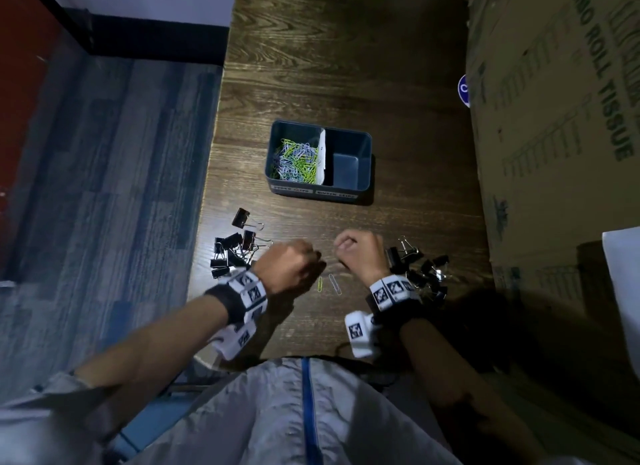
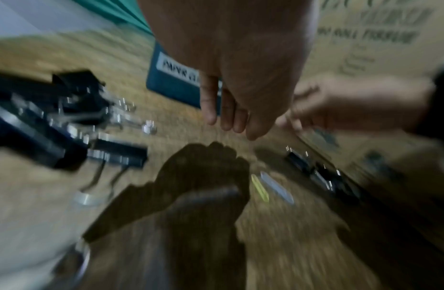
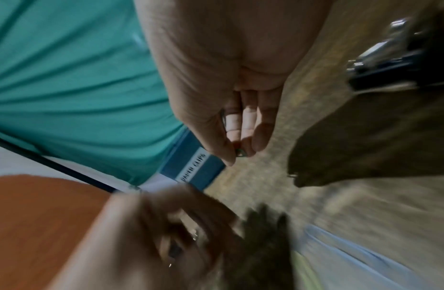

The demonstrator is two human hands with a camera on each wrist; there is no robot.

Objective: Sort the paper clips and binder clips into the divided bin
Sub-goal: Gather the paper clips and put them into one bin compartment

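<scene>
Dim desk [image 1: 346, 66], divided bin [image 1: 367, 142] beyond us. Our right hand [image 1: 360, 253] pinches a paper clip [image 3: 239, 154]; our left hand [image 1: 294, 260] curls, contents unclear. Loosen and it drops among binder clips [image 1: 232, 249].

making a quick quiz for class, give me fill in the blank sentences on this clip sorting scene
1. The paper clips already sorted lie in the divided bin's ____ compartment.
2. The bin's right compartment holds ____ clips.
3. Two loose paper clips lie on the table between the person's ____.
4. The unsorted binder clips on the table are ____ in colour.

Missing words: left; no; wrists; black
</scene>
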